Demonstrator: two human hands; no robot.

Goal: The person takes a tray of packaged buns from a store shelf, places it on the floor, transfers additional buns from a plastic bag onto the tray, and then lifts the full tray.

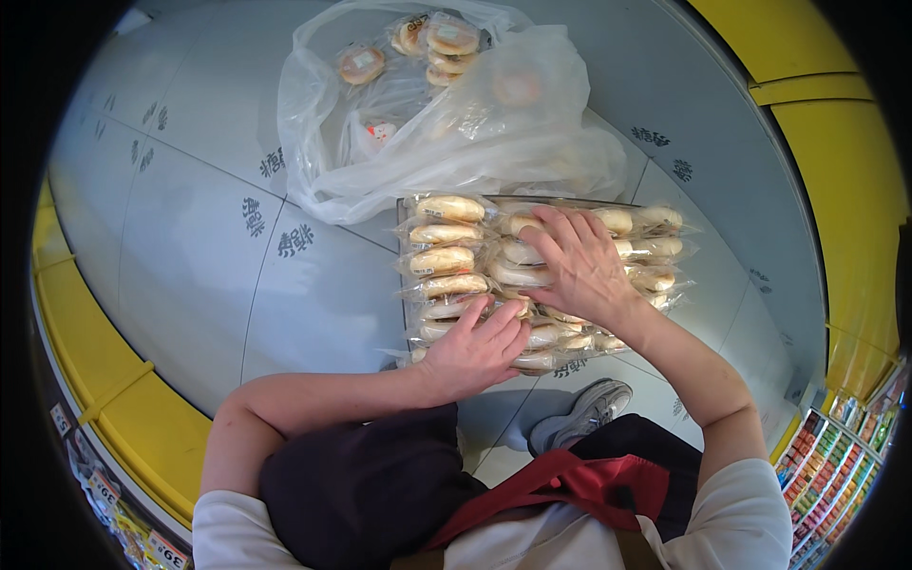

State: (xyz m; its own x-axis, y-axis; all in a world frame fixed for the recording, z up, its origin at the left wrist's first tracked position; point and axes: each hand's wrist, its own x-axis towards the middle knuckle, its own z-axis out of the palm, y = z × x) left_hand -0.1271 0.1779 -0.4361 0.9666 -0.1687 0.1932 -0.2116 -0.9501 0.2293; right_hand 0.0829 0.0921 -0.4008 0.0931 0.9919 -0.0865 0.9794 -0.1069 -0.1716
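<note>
In front of me a dark-edged tray (403, 278) lies on the floor, packed with rows of round pastries (449, 209) in clear plastic wrappers, most standing on edge. My right hand (588, 267) spreads over the middle rows, fingers toward the far edge and thumb nearer me; its fingertips touch wrapped pastries (520, 274). Whether it grips any of them is unclear. Lower and to the left, my left hand (477, 349) rests on the near pastries with its fingers slightly apart. Both hands hide part of the rows beneath them.
Beyond the tray a large translucent plastic bag (513, 142) lies open, with several wrapped pastries (362, 65) inside. Yellow shelf bases (135, 385) border the tiled floor (185, 271) on both sides. Packaged goods (830, 470) fill a rack at lower right. My shoe (581, 413) is close to the tray.
</note>
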